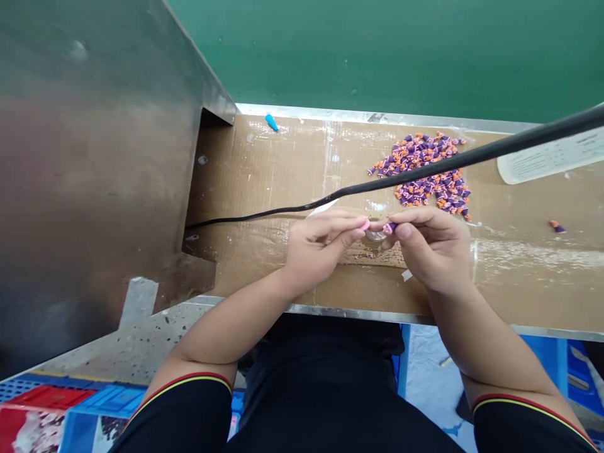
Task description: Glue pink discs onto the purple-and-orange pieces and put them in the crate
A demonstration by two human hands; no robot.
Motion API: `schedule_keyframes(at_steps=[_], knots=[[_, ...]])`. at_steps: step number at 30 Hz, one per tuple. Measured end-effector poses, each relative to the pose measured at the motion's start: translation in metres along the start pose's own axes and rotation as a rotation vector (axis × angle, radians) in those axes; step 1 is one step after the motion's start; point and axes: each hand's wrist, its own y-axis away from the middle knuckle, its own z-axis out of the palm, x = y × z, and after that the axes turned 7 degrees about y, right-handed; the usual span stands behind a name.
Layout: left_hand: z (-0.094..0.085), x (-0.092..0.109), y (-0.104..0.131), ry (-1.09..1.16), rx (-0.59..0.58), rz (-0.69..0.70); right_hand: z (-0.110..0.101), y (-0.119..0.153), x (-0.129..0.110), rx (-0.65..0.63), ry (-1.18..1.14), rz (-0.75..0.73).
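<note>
Over the cardboard-covered bench, my left hand (pixel 321 245) pinches a small pink piece (pixel 365 224) between thumb and fingertips. Facing it, my right hand (pixel 431 245) grips a small purple-and-pink figure piece (pixel 389 228) with its pink end turned left. The two pieces are close together but apart. Below and between my hands is a small round clear container (pixel 376 235), partly hidden by fingers. Behind my right hand lies a pile of small purple, pink and orange pieces (pixel 427 154).
A black cable (pixel 349 190) crosses above the bench. A metal housing (pixel 99 163) stands at left. A blue cap-like piece (pixel 271 122) lies at the back, a lone purple-orange piece (pixel 557 226) at right, near a white labelled bottle (pixel 552 157). A green belt-like surface (pixel 391 56) runs behind.
</note>
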Motion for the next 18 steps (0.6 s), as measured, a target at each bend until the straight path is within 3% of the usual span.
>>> schedule_keyframes(at_steps=[3,6,10,18], knots=[[0.007,0.0,0.001,0.321,0.1,-0.316,0.007,0.002,0.001,0.056,0.104,-0.089],[0.012,-0.002,0.001,0.514,0.129,-0.461,0.014,0.004,0.001,0.107,0.274,-0.199],[0.014,-0.003,0.003,0.552,0.135,-0.493,0.019,0.005,0.001,0.169,0.46,-0.331],[0.017,-0.002,0.005,0.523,0.139,-0.416,0.018,0.002,0.003,0.193,0.544,-0.446]])
